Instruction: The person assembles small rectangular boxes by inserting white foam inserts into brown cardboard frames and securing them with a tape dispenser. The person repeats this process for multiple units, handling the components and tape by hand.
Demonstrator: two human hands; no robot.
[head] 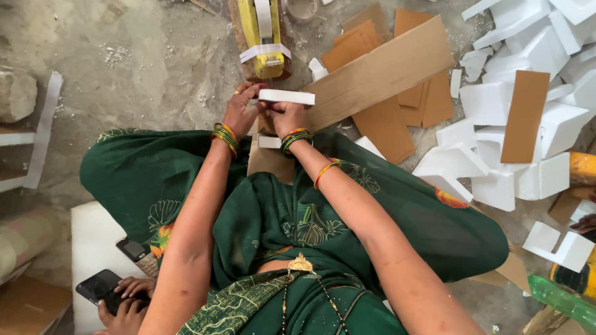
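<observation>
Both hands, left [241, 111] and right [287, 116], grip a white foam block [287, 96] over a cardboard strip [379, 73] on the floor. Foam pieces [534, 124] heaped at two o'clock look unused.

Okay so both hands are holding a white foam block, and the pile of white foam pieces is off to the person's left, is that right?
Not quite. Both the left hand and the right hand do hold the white foam block, but the pile of white foam pieces lies to the person's right, not the left. The head view shows it.
</observation>
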